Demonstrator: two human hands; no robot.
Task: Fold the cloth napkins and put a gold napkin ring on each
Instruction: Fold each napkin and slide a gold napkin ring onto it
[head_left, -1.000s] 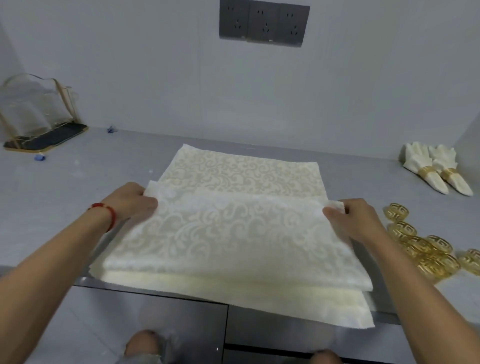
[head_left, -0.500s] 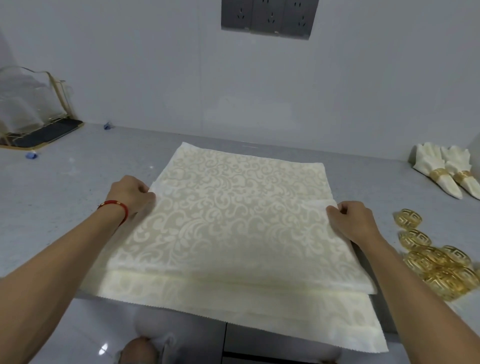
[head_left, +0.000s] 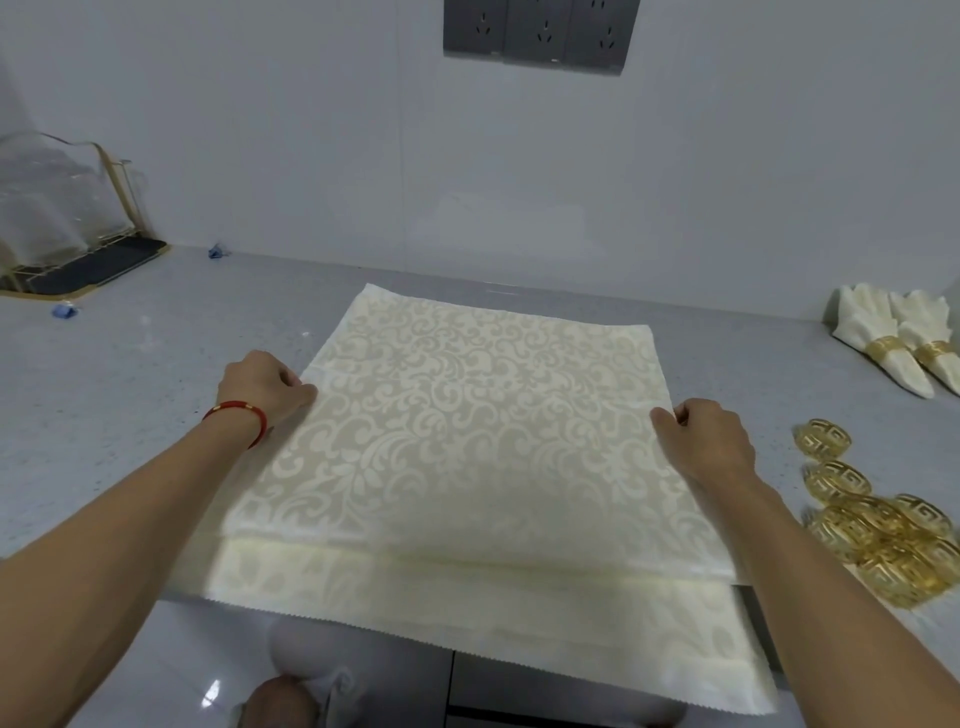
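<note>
You have just drawn the top cream damask cloth napkin (head_left: 467, 441) flat over the stack at frame centre; your left hand (head_left: 265, 387) and right hand (head_left: 706, 441) apparently pinch its side edges, so folding starts next.

Grey wall sockets (head_left: 540, 35) up top – a wire rack (head_left: 67, 223) far left on the grey counter (head_left: 130, 395)

Cream damask cloth napkin (head_left: 467, 441), matt speckled stone countertop (head_left: 130, 374), shiny gold metal rings (head_left: 883, 540)
</note>
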